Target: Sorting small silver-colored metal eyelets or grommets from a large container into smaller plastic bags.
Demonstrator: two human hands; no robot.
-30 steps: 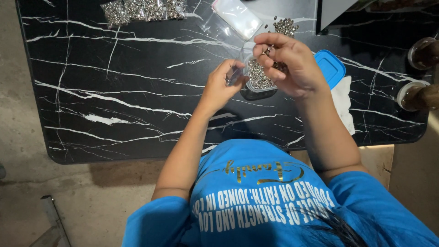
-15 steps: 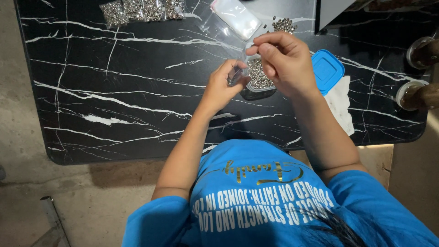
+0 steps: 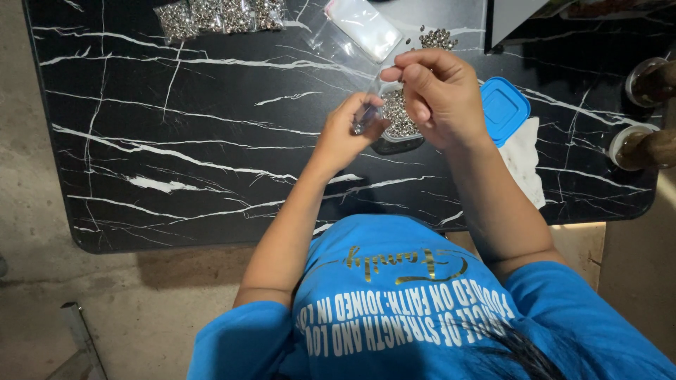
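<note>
Your left hand [image 3: 345,134] pinches the lower end of a small clear bag [image 3: 369,107], fingers closed on it, and your right hand [image 3: 440,95] pinches its top edge with thumb and forefinger drawn together. The bag hangs between them, right over the open clear tub [image 3: 400,130] of small silver pieces that sits on the bench [image 3: 211,141] under your hands. How full the bag is I cannot tell; your fingers cover most of it.

Judging by what lies around, you are partway through. A row of filled bags [image 3: 222,15] sits at the far left edge of the bench, well apart from your hands, so several are done. The tub holds plenty of pieces, and a small loose heap [image 3: 438,38] lies just beyond your right hand, so there is stock left to pack. A stack of empty bags [image 3: 366,28] lies near that heap, waiting.

The blue lid [image 3: 503,109] rests beside your right wrist, off the tub, partly on a white cloth [image 3: 524,165].
</note>
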